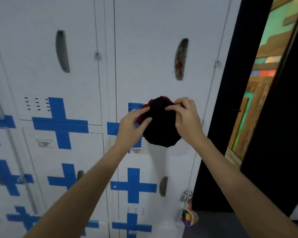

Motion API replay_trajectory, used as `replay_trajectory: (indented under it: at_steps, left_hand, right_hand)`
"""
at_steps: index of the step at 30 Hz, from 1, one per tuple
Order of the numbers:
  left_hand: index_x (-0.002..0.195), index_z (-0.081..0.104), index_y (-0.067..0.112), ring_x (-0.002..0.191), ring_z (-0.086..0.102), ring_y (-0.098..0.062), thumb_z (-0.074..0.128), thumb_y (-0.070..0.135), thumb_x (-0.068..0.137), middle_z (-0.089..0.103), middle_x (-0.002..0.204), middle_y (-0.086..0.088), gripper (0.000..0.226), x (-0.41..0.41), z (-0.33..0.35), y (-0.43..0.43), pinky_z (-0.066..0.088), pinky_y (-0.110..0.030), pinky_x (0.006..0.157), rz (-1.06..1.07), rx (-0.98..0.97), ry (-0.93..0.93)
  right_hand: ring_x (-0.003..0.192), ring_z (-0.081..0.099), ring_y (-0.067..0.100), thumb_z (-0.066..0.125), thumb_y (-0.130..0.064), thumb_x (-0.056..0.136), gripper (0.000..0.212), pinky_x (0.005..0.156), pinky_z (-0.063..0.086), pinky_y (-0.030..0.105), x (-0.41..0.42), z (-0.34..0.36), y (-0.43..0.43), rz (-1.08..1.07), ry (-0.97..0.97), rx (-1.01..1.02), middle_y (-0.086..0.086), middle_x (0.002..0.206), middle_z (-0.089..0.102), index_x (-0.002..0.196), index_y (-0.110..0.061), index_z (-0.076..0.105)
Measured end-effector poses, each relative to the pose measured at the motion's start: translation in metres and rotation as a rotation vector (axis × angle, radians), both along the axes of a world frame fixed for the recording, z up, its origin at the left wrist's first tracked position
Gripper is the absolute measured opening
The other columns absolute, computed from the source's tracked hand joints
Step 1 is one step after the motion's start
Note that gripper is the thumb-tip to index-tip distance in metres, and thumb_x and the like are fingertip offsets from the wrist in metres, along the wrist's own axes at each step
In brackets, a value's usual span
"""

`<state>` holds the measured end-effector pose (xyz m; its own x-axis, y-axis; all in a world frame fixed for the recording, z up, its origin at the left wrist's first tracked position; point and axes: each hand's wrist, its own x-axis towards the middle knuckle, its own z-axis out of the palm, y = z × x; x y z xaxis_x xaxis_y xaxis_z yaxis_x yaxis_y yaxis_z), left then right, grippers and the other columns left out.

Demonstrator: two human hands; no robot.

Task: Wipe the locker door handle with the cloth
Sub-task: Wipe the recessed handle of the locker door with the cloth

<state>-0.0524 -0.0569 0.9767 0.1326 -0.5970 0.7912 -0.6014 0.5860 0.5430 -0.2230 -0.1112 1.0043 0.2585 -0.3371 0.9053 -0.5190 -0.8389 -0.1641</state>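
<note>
A bunched black cloth [159, 127] with a bit of red at its top hangs in front of the white lockers. My left hand [132, 125] grips its left edge and my right hand [186, 117] grips its top right edge. Both hands hold it in the air, apart from the door. The recessed door handle [181, 59] of the upper right locker, a tall dark slot with reddish stains, is above the cloth and untouched. Another similar handle [62, 51] sits on the upper left locker.
White locker doors carry blue tape crosses [60, 124]. Lower lockers have smaller handles [163, 186]. A padlock with a colourful keychain [187, 208] hangs at the lower right. A dark frame [227, 134] and a colourful wall [265, 57] stand to the right.
</note>
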Motion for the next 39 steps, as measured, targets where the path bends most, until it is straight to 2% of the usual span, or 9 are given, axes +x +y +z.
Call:
replay_trajectory:
  at_steps: [5,8,14,19,24,28,30,34,39]
  left_hand:
    - [0.119,0.063,0.014,0.086,0.055,0.000,0.066,0.004,0.085,0.060,0.102,0.005,0.035,-0.018,0.044,-0.018,0.043,-0.007,0.078,-0.005,-0.083,0.008]
    - [0.119,0.062,0.016,0.081,0.057,-0.004,0.069,0.004,0.083,0.059,0.104,0.005,0.039,-0.033,0.057,-0.026,0.045,-0.009,0.076,-0.055,-0.123,-0.019]
    - [0.109,0.062,0.026,0.075,0.060,0.001,0.068,0.004,0.085,0.062,0.091,0.012,0.033,-0.066,0.064,-0.043,0.048,-0.011,0.076,-0.167,-0.065,0.051]
    - [0.119,0.050,0.022,0.074,0.064,-0.003,0.069,0.003,0.083,0.068,0.079,0.006,0.046,-0.067,0.074,-0.057,0.049,-0.013,0.078,-0.293,0.060,0.248]
    - [0.123,0.042,0.022,0.089,0.061,0.005,0.067,0.005,0.084,0.068,0.087,0.016,0.049,-0.042,0.086,-0.074,0.038,-0.006,0.085,-0.136,-0.107,-0.112]
    - [0.120,0.043,0.039,0.101,0.048,0.004,0.053,0.030,0.079,0.057,0.099,0.028,0.043,-0.022,0.100,-0.094,0.023,-0.014,0.098,0.085,-0.341,-0.305]
    - [0.117,0.050,0.033,0.106,0.044,-0.005,0.051,0.033,0.079,0.057,0.109,0.018,0.038,-0.015,0.105,-0.106,0.015,-0.014,0.097,0.223,-0.466,-0.421]
    - [0.120,0.051,0.024,0.114,0.043,-0.014,0.054,0.035,0.082,0.048,0.126,0.006,0.039,-0.009,0.112,-0.123,0.016,-0.032,0.103,0.382,-0.666,-0.584]
    - [0.129,0.046,0.017,0.123,0.040,-0.018,0.049,0.037,0.087,0.039,0.137,0.001,0.047,-0.008,0.113,-0.133,0.009,-0.042,0.112,0.528,-0.756,-0.655]
  right_hand:
    - [0.089,0.051,0.033,0.040,0.002,0.081,0.034,0.078,0.046,0.043,-0.017,0.033,-0.006,-0.052,-0.070,-0.047,0.016,0.097,0.058,0.094,-0.001,0.071]
    - [0.098,0.048,0.025,0.043,0.001,0.082,0.032,0.086,0.035,0.037,-0.027,0.036,-0.010,-0.163,-0.124,-0.084,0.011,0.106,0.059,0.101,-0.003,0.069]
    - [0.116,0.030,0.014,0.043,-0.046,0.086,0.052,0.098,0.021,0.032,-0.037,0.035,-0.025,-0.220,-0.217,-0.017,0.002,0.129,0.047,0.121,-0.009,0.058]
    - [0.117,0.032,0.018,0.054,-0.053,0.077,0.061,0.101,0.030,0.040,-0.026,0.046,-0.047,-0.216,-0.299,-0.054,0.002,0.130,0.046,0.120,-0.010,0.057]
    - [0.120,0.031,0.021,0.068,-0.026,0.071,0.057,0.103,0.033,0.045,-0.015,0.051,-0.069,-0.184,-0.324,-0.085,0.003,0.132,0.040,0.121,-0.006,0.052]
    - [0.118,0.034,0.023,0.057,-0.013,0.080,0.042,0.104,0.029,0.034,-0.011,0.041,-0.082,-0.171,-0.275,-0.208,0.001,0.131,0.037,0.121,-0.001,0.052]
    - [0.117,0.039,0.027,0.048,-0.009,0.085,0.037,0.106,0.026,0.030,-0.010,0.034,-0.088,-0.203,-0.221,-0.301,0.004,0.131,0.040,0.120,0.000,0.054]
    - [0.117,0.040,0.029,0.045,-0.005,0.090,0.036,0.107,0.026,0.030,-0.011,0.041,-0.094,-0.235,-0.183,-0.382,0.007,0.135,0.039,0.125,-0.004,0.052]
    - [0.113,0.047,0.032,0.026,-0.021,0.104,0.043,0.103,0.032,0.032,-0.010,0.058,-0.095,-0.276,-0.129,-0.470,0.011,0.130,0.048,0.120,0.000,0.060]
